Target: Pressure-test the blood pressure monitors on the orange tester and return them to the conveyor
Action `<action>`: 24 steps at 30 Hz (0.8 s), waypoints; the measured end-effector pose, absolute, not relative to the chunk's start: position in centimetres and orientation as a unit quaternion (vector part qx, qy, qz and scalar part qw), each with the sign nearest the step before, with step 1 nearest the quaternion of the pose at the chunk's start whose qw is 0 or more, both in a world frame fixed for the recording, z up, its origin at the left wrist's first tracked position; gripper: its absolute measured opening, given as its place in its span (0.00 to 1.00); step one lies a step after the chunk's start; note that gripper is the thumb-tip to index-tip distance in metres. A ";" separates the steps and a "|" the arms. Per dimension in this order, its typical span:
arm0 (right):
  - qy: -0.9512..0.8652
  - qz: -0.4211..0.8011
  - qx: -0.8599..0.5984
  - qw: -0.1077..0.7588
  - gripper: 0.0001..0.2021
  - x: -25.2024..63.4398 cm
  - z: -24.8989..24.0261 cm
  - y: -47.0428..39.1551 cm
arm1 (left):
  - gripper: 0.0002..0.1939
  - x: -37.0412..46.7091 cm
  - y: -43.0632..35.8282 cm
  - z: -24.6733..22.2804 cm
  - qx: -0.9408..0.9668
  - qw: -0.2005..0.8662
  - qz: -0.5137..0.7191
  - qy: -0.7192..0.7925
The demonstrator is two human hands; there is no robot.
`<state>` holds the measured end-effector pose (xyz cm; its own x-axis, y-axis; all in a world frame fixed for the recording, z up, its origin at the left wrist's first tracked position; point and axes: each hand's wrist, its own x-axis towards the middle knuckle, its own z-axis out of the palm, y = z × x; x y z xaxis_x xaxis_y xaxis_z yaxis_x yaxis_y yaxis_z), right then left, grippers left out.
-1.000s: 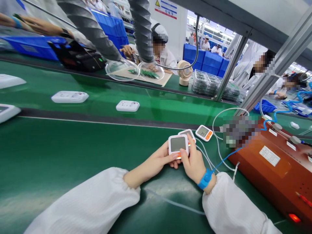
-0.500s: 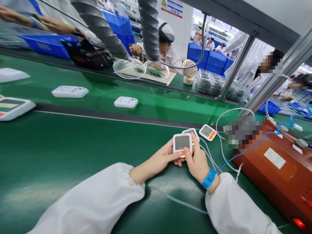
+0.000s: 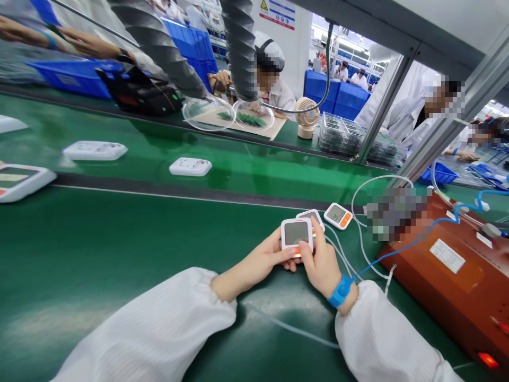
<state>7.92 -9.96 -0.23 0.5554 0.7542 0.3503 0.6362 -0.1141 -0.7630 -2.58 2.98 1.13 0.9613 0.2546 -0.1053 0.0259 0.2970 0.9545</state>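
Observation:
A small white device [image 3: 296, 233] with a blank grey screen and orange buttons is held between both hands. My left hand [image 3: 274, 252] grips its left side, thumb along the lower edge. My right hand [image 3: 321, 265], with a blue wrist strap [image 3: 340, 292], holds the right side, its thumb at the screen's lower right. Just behind lies a second white device [image 3: 314, 214], partly hidden by the held one. To its right, a third device [image 3: 338, 216] rests on the green table and shows digits.
White housings [image 3: 190, 166] lie on the green belt [image 3: 258, 178] beyond the table. An orange-brown box [image 3: 449, 276] with cables stands at the right. A small fan [image 3: 307, 118], clear trays [image 3: 342, 133] and co-workers are across the belt. Another white device [image 3: 24, 180] sits far left.
The white housings on the belt have shifted left. Both hands and the held device look almost unchanged.

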 end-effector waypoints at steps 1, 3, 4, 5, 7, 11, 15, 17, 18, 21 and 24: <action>-0.469 0.062 -0.744 0.472 0.28 7.9 -0.3 -10.0 | 0.33 -2.6 3.0 1.1 0.587 0.798 0.072 0.119; -0.472 0.062 -0.744 0.469 0.27 8.0 -0.3 -9.9 | 0.32 -2.6 3.0 1.1 0.585 0.799 0.070 0.119; -0.472 0.063 -0.744 0.468 0.27 8.0 -0.3 -9.9 | 0.32 -2.5 3.0 1.0 0.585 0.799 0.070 0.118; -0.473 0.063 -0.744 0.468 0.27 8.0 -0.3 -9.9 | 0.33 -2.5 3.0 0.9 0.585 0.800 0.070 0.117; -0.472 0.065 -0.745 0.467 0.27 8.0 -0.2 -10.0 | 0.33 -2.5 3.0 0.8 0.584 0.801 0.070 0.114; -0.469 0.072 -0.747 0.466 0.28 8.0 -0.2 -10.0 | 0.35 -2.4 3.1 0.6 0.587 0.799 0.070 0.113; -0.467 0.071 -0.749 0.464 0.28 8.0 -0.2 -9.9 | 0.35 -2.4 3.1 0.6 0.589 0.797 0.070 0.111; -0.467 0.070 -0.749 0.464 0.28 8.0 -0.3 -9.9 | 0.34 -2.4 3.1 0.7 0.589 0.798 0.069 0.110; -0.468 0.070 -0.749 0.464 0.28 8.0 -0.3 -9.9 | 0.34 -2.4 3.1 0.7 0.587 0.799 0.069 0.110; -0.469 0.072 -0.749 0.463 0.28 8.0 -0.3 -9.9 | 0.35 -2.4 3.1 0.7 0.581 0.803 0.070 0.112; -0.468 0.075 -0.751 0.460 0.29 8.0 -0.3 -9.9 | 0.35 -2.4 3.1 0.6 0.581 0.803 0.069 0.112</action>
<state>8.00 -9.95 -0.32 0.5514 0.7710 0.3185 0.6335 -0.1386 -0.7613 -2.44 3.12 0.58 0.9652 0.2414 -0.1005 0.0201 0.3149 0.9489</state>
